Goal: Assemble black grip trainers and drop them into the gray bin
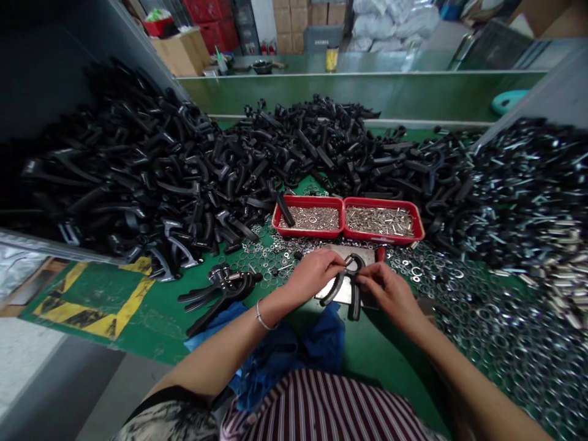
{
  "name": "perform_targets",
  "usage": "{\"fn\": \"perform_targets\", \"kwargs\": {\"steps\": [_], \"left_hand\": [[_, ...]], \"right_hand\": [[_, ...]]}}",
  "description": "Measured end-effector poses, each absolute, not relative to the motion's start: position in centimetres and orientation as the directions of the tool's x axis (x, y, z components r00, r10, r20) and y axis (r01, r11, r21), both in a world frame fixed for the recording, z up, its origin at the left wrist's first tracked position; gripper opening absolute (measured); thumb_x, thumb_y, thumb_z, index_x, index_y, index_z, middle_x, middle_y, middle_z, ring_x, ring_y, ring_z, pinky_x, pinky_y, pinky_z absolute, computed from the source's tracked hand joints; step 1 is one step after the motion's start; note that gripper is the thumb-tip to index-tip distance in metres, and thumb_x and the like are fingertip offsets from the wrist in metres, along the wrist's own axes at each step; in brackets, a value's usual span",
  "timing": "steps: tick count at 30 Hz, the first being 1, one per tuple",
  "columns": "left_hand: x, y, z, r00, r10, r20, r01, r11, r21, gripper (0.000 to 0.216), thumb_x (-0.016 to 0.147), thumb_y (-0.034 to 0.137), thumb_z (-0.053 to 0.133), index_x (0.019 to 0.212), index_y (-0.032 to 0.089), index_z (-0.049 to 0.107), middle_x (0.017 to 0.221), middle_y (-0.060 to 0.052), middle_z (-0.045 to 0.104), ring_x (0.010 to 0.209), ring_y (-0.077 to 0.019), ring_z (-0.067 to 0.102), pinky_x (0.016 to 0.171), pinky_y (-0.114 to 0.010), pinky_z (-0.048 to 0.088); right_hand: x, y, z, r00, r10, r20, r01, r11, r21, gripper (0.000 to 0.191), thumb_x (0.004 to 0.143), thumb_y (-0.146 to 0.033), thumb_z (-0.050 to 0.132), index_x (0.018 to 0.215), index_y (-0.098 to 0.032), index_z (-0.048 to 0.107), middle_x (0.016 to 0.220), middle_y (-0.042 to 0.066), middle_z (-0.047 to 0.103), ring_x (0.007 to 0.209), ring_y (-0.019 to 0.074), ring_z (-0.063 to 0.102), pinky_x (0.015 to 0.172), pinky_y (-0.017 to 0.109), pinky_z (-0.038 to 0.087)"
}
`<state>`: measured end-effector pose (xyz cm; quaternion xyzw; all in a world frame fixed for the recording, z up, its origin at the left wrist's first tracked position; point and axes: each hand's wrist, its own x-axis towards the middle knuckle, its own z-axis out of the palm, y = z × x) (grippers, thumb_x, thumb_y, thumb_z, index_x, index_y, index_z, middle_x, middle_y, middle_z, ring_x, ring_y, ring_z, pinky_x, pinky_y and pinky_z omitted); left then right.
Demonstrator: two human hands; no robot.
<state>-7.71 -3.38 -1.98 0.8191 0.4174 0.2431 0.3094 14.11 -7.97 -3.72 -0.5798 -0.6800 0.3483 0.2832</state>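
My left hand (313, 271) and my right hand (384, 289) meet over a small metal plate (340, 293) on the green table. Both pinch the top of a black handle assembly (345, 283) made of two curved plastic arms that hang toward me. The fingers of each hand are closed around its joint, where a small shiny metal part shows. A thin bracelet circles my left wrist. Just beyond my hands stand two red trays (345, 234), the left with small silvery washers, the right with silvery pins.
A huge heap of black plastic handles (193, 159) covers the table's left and back. Metal rings and springs (514, 245) litter the right side. A few assembled handles (220, 294) lie left of my hands. A blue cloth (294, 349) lies at the near edge.
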Motion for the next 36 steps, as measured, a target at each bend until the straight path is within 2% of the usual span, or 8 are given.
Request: {"fn": "perform_targets", "kwargs": {"steps": [3,7,14,18,23,26,32,36], "left_hand": [[-7.0,-3.2,-2.3,0.545,0.823,0.161,0.610,-0.521,0.597,0.015,0.095,0.028,0.058,0.094,0.017,0.068,0.096,-0.003,0.070,0.096,-0.0193,0.059,0.091,-0.034,0.043],[-6.4,-3.1,-3.4,0.623,0.757,0.197,0.676,-0.648,0.351,0.026,0.098,0.034,0.050,0.093,0.015,0.066,0.094,-0.007,0.067,0.097,-0.0236,0.054,0.090,-0.039,0.039],[-6.2,-3.6,-4.0,0.767,0.609,0.202,0.613,-0.789,0.052,0.024,0.100,0.021,0.042,0.097,0.013,0.065,0.095,-0.010,0.064,0.093,-0.0248,0.052,0.087,-0.040,0.039],[-6.7,-4.0,-4.2,0.750,0.627,0.211,0.605,-0.779,0.163,0.025,0.100,0.021,0.043,0.108,0.013,0.065,0.105,-0.010,0.066,0.099,-0.0239,0.053,0.090,-0.039,0.040],[-7.6,-4.3,-5.4,0.593,0.771,0.232,0.591,-0.613,0.524,0.024,0.099,0.026,0.049,0.114,0.019,0.067,0.114,-0.005,0.068,0.108,-0.0195,0.057,0.097,-0.036,0.041],[-8.3,-4.2,-5.4,0.501,0.837,0.221,0.571,-0.512,0.642,0.020,0.098,0.024,0.053,0.107,0.017,0.069,0.108,-0.005,0.069,0.105,-0.0176,0.059,0.097,-0.034,0.043],[-10.2,-2.2,-2.8,0.412,0.855,0.316,0.600,-0.515,0.612,0.020,0.098,0.025,0.051,0.107,0.019,0.068,0.109,-0.005,0.069,0.105,-0.0175,0.060,0.097,-0.035,0.044],[-10.7,2.4,-1.2,0.413,0.862,0.293,0.741,-0.505,0.443,0.024,0.098,0.026,0.049,0.107,0.018,0.070,0.109,-0.007,0.069,0.107,-0.0194,0.060,0.098,-0.036,0.044]], "right_hand": [[13.9,-7.4,-4.0,-0.190,0.982,0.000,0.611,0.118,-0.783,0.016,0.093,-0.037,0.058,0.090,-0.022,0.062,0.084,0.003,0.069,0.076,0.0199,0.064,0.072,0.032,0.048],[13.7,-6.8,-5.0,-0.237,0.946,0.223,0.654,0.325,-0.684,0.016,0.094,-0.035,0.057,0.087,-0.022,0.062,0.087,0.006,0.068,0.085,0.0235,0.062,0.082,0.038,0.048],[13.4,-6.6,-5.6,-0.364,0.865,0.345,0.663,0.501,-0.557,0.015,0.098,-0.029,0.051,0.093,-0.021,0.063,0.093,0.010,0.068,0.091,0.0251,0.060,0.085,0.043,0.048],[13.4,-6.8,-6.1,-0.405,0.834,0.374,0.686,0.548,-0.478,0.015,0.099,-0.027,0.051,0.096,-0.019,0.063,0.097,0.011,0.068,0.093,0.0247,0.059,0.086,0.042,0.048],[13.0,-6.4,-6.2,-0.450,0.814,0.367,0.762,0.564,-0.317,0.021,0.100,-0.027,0.048,0.093,-0.016,0.064,0.094,0.013,0.068,0.091,0.0255,0.058,0.083,0.040,0.048],[12.8,-6.2,-5.7,-0.497,0.801,0.334,0.774,0.583,-0.248,0.023,0.101,-0.027,0.046,0.093,-0.016,0.065,0.095,0.013,0.067,0.091,0.0260,0.057,0.081,0.039,0.047],[12.4,-6.3,-5.1,-0.565,0.773,0.288,0.767,0.621,-0.162,0.023,0.100,-0.025,0.046,0.092,-0.015,0.065,0.094,0.014,0.067,0.088,0.0272,0.054,0.079,0.040,0.048],[12.6,-6.1,-4.6,-0.584,0.768,0.264,0.739,0.637,-0.220,0.023,0.101,-0.023,0.044,0.099,-0.016,0.066,0.096,0.014,0.068,0.090,0.0269,0.057,0.078,0.041,0.050]]}}
